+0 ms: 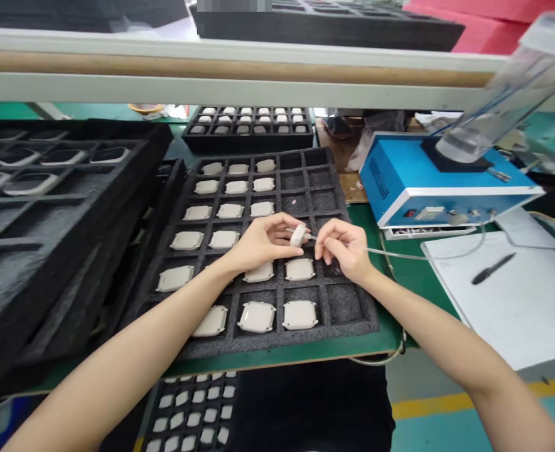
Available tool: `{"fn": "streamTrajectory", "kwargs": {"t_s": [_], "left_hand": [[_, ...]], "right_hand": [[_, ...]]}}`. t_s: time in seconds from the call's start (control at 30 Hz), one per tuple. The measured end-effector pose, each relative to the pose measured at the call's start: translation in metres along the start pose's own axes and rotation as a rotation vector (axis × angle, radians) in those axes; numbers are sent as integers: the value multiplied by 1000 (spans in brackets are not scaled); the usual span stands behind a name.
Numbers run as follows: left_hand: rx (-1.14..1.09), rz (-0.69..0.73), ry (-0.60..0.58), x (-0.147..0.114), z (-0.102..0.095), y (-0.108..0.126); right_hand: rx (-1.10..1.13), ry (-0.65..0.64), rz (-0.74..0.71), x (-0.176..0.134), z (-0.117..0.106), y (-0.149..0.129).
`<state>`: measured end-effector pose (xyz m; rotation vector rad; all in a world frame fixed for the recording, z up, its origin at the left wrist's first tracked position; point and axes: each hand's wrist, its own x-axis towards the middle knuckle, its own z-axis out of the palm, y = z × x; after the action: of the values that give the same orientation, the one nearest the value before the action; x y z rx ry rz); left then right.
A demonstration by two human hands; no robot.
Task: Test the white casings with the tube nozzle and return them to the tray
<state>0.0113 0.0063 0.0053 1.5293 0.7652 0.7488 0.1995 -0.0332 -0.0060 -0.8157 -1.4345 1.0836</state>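
Observation:
My left hand (275,237) pinches a small white watch case (298,235) on edge above a black foam tray (301,342). Closed around a thin dispensing tube (400,253) is my right hand (341,248), its tip end pointing left at the case and seeming to meet its side. The tube runs right to a blue dispenser box (395,169). Below the hands, the tray's pockets hold several white watch cases, one of them a case (300,270) just under my fingers. Some pockets on the tray's right side hold no case.
Stacked black trays with watch cases (109,155) stand at the left. Another filled tray (247,139) lies behind. A clear cylinder (508,94) leans over the blue box. Paper (532,301) and a black pen (493,269) lie at right. A shelf rail (258,88) crosses above.

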Motion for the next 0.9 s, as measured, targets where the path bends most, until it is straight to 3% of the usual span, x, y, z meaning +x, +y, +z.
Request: {"fn": "streamTrajectory", "kwargs": {"t_s": [0.3, 0.43, 0.5, 0.73, 0.9], "left_hand": [[-68, 14, -13, 0, 1, -1], [-143, 0, 17, 1, 1, -2], [-232, -49, 34, 2, 2, -1], [-420, -146, 47, 0, 8, 3], [-449, -100, 118, 1, 6, 0]], "right_hand": [[-24, -3, -19, -3, -1, 3], [109, 308, -47, 5, -2, 2], [240, 417, 35, 13, -3, 2], [371, 228, 449, 21, -6, -3], [246, 3, 439, 18, -6, -4]]}}
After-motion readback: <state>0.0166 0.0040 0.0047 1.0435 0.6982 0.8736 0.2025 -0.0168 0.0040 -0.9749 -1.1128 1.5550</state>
